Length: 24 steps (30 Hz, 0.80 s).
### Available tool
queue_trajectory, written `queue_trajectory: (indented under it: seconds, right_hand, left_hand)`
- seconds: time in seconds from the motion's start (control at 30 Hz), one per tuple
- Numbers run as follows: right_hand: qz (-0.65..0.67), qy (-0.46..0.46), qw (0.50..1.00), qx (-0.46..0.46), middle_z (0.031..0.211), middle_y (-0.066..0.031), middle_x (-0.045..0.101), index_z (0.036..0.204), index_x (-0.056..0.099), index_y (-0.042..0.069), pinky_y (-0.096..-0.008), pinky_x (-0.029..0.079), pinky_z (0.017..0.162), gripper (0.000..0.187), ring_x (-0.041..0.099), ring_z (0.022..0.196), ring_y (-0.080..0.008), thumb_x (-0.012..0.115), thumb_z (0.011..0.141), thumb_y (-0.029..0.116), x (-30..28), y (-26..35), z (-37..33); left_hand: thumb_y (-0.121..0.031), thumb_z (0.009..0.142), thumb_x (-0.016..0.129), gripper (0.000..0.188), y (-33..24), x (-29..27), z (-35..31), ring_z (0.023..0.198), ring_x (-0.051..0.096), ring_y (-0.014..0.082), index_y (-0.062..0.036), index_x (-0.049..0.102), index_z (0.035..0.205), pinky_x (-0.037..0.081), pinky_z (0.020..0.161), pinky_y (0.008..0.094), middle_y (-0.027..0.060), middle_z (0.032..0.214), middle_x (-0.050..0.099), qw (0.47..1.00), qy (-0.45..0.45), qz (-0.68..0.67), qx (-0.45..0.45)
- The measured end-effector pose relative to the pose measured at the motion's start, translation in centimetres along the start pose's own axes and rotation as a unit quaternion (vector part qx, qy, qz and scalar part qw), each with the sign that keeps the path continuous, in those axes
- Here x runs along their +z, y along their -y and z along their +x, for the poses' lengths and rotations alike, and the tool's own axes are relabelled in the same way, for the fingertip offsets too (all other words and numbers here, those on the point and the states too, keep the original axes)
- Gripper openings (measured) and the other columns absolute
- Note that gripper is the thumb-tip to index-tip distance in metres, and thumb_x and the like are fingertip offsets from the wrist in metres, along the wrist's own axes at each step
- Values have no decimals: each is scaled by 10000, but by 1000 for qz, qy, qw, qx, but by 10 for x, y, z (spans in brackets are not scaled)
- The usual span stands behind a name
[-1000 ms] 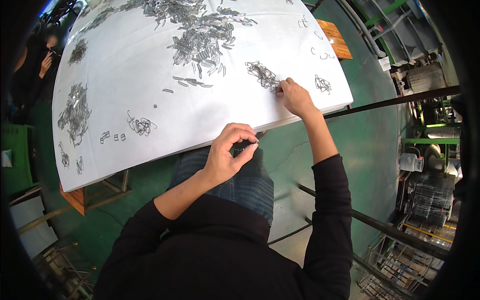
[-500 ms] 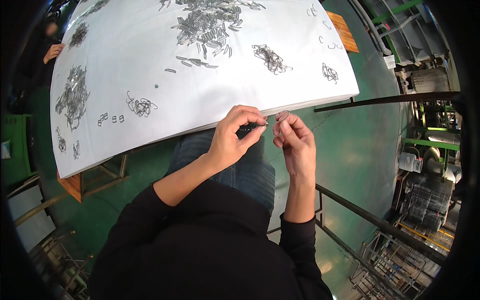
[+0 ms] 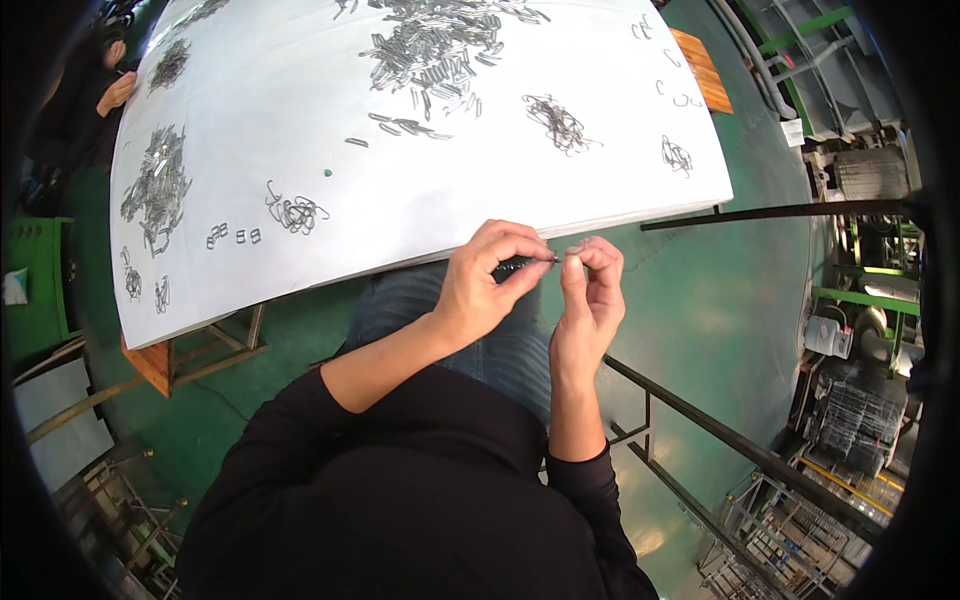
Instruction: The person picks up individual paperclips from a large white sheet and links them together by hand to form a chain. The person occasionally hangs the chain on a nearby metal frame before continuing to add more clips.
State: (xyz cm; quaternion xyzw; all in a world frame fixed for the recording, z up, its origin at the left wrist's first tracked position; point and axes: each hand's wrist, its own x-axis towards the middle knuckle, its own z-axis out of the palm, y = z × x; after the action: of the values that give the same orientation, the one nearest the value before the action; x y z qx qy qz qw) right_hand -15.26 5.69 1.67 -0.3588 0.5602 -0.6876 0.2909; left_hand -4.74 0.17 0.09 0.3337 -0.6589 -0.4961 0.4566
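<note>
My left hand (image 3: 482, 272) is closed in a pinch, thumb and forefinger on a small dark metal piece (image 3: 515, 266) just off the table's near edge. Its edge looks ridged, and the fingers hide much of it. Close beside it, my right hand (image 3: 592, 285) is also pinched, its fingertips almost meeting the left ones at the tip of the dark piece. What the right fingers grip is mostly covered. Nearest on the white table (image 3: 430, 215) lie a tangle of bent wire hooks (image 3: 295, 213) and another wire tangle (image 3: 560, 125).
Flat metal links (image 3: 435, 50) form a large heap at the far middle. Another metal heap (image 3: 157, 190) lies at the left, with small paired links (image 3: 233, 236) nearby. Single wire hooks (image 3: 672, 58) are spread at the far right. Another person's hand (image 3: 117, 93) rests at the left edge.
My right hand has turned and come in against the left fingertips; the thin curved wire seen in it earlier is now hidden. The view has shifted slightly.
</note>
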Motion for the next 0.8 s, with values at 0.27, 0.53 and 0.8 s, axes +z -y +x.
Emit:
queue_trajectory:
  seconds: [0.27,0.53,0.8]
  right_hand:
    - [-42,-31,998,-29,1026,-75,449,890,582,14,-240,434,729,51,466,870,-121,614,864,45,1,-7,-6]
    - [-61,-25,997,-32,1005,-72,471,874,596,18,-222,415,692,54,460,792,-107,630,855,55,0,-10,-11]
    - [-64,-19,998,-9,964,-55,502,858,617,39,-231,391,656,71,448,757,-115,655,834,94,-3,-14,-12]
  left_hand:
    - [-89,773,681,211,62,-52,89,921,591,285,-86,682,984,479,788,340,100,985,628,958,-57,266,95]
    - [-233,730,728,304,95,-76,152,1026,526,262,-140,677,1015,426,911,364,54,991,596,906,81,415,9]
    - [-111,727,710,273,82,-67,155,865,579,218,-128,600,976,463,766,343,50,888,626,923,120,365,15]
